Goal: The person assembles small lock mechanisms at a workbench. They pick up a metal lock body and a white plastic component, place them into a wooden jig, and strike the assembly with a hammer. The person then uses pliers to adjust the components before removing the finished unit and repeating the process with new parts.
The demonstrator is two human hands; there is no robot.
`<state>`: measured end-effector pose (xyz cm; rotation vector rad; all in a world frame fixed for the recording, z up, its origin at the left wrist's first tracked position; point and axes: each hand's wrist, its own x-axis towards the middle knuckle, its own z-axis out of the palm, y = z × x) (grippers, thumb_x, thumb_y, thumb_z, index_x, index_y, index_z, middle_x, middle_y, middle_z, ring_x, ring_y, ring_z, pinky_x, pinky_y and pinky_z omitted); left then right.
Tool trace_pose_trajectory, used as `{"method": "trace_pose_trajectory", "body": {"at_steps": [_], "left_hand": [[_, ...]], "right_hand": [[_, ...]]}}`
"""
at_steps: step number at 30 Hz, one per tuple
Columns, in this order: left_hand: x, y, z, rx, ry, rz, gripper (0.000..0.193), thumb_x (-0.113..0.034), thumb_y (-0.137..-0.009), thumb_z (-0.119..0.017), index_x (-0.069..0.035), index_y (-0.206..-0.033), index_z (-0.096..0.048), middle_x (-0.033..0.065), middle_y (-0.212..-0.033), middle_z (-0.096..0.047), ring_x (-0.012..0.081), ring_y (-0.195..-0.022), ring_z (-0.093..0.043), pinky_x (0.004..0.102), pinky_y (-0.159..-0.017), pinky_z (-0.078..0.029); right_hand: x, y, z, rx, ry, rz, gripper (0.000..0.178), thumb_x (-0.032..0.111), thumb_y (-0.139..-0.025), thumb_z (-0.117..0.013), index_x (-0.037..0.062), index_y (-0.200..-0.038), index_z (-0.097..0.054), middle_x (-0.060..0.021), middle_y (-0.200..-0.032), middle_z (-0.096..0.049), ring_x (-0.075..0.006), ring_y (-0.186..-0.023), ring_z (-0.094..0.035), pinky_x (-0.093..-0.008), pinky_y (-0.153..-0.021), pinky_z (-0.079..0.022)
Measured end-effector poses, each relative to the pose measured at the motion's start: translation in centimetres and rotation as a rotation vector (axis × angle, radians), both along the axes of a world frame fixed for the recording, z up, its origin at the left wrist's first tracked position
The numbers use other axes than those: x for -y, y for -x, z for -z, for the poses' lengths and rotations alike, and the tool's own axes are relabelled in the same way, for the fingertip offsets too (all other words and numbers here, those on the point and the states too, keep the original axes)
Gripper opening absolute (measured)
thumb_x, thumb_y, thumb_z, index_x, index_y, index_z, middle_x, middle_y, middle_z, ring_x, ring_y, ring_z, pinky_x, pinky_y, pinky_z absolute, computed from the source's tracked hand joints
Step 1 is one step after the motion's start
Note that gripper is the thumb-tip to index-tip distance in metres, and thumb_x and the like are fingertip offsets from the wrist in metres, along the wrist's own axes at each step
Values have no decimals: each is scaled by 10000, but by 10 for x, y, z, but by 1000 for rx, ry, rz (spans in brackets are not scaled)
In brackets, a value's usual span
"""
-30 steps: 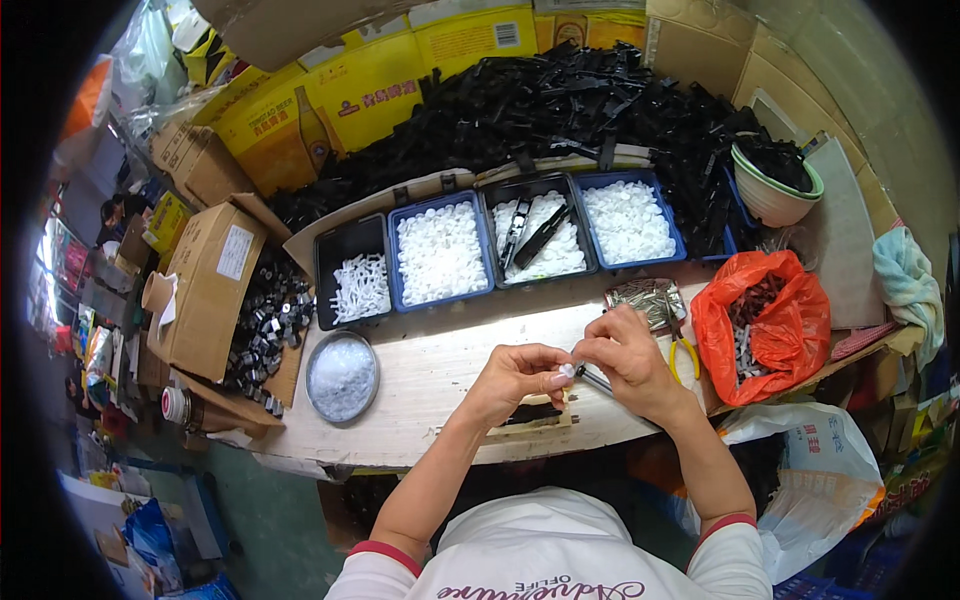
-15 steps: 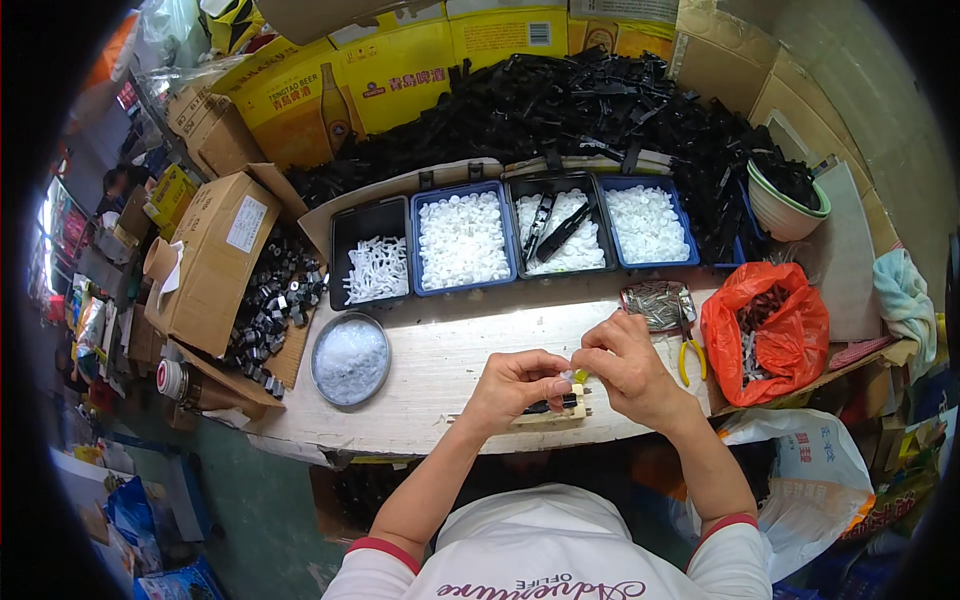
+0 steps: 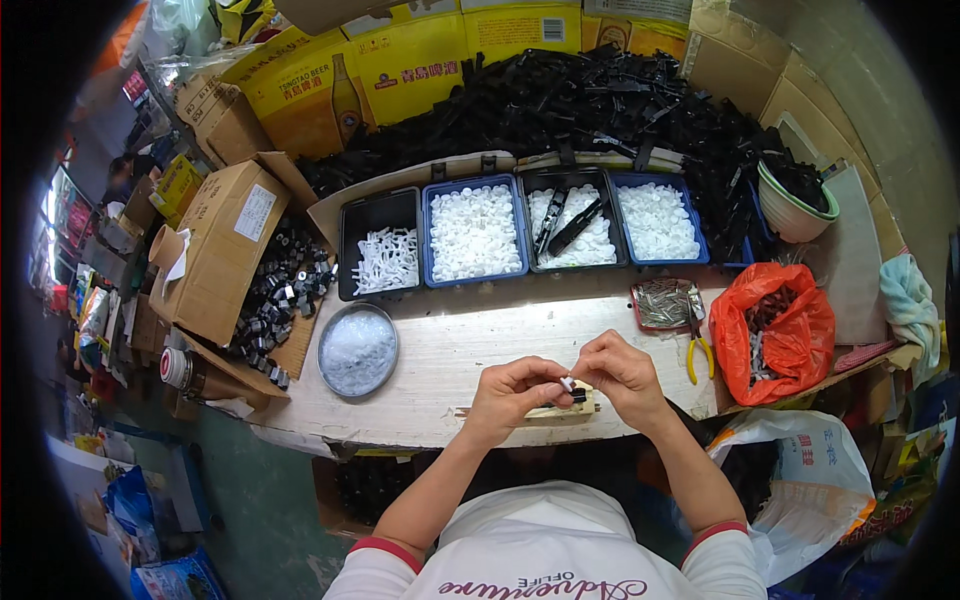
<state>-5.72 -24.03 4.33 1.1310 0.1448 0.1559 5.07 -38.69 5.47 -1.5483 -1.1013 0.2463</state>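
My left hand (image 3: pixel 515 398) is closed in a pinch on a small white plastic part (image 3: pixel 567 384) above the front edge of the bench. Close on its right, my right hand (image 3: pixel 622 378) is also pinched, its fingertips meeting at that white part. Whatever those right fingertips hold is too small and covered to name. Below the hands lies a pale wooden fixture (image 3: pixel 590 407), with a short black piece (image 3: pixel 577 396) on it. My left fingers hide much of the fixture.
Bins of white plastic pieces (image 3: pixel 475 232) line the back before a heap of black parts (image 3: pixel 540 105). A round dish (image 3: pixel 358 350) stands left. Yellow-handled pliers (image 3: pixel 699 358), a tray of metal pins (image 3: pixel 662 303) and a red bag (image 3: pixel 735 335) are on the right.
Both hands have lowered slightly toward the fixture, the right one shifting a little. A yellow-green bit seen between the fingers before no longer shows; the white part does. The whole view has shifted slightly.
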Motion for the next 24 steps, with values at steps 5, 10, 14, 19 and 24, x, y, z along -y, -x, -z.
{"method": "trace_pose_trajectory", "body": {"at_steps": [5,10,14,19,24], "left_hand": [[2,3,12,118,-127,-78,143,118,-745,-567,50,-865,-605,132,-829,-606,204,-738,-624,306,-694,-544],[8,8,26,212,-158,-161,165,141,-746,-545,45,-867,-601,150,-878,-594,221,-795,-611,338,-719,-557],[12,11,33,273,-104,-187,167,137,-764,-528,45,-885,-598,144,-911,-592,215,-820,-611,312,-738,-548],[12,12,35,290,-129,-216,166,129,-774,-526,44,-900,-593,137,-914,-592,204,-830,-608,297,-749,-543],[10,15,40,290,-195,-292,163,127,-772,-533,45,-902,-588,137,-918,-589,187,-831,-602,292,-749,-543]], "right_hand": [[-1,7,1,45,16,24,155,-61,-702,-606,15,-836,-625,-65,-782,-568,-197,-749,-522,-282,-633,-437],[-3,14,4,155,-16,50,214,-85,-668,-584,22,-846,-635,-79,-780,-572,-204,-711,-518,-284,-604,-426],[-4,21,7,282,-16,84,287,-105,-620,-550,12,-871,-624,-87,-785,-573,-227,-698,-513,-307,-604,-419],[-8,28,2,548,-1,139,367,-99,-574,-537,-7,-924,-598,-94,-803,-576,-254,-688,-511,-341,-635,-412],[-9,30,3,446,-6,181,258,-62,-650,-590,5,-899,-600,-73,-750,-577,-228,-651,-508,-334,-623,-387]]}}
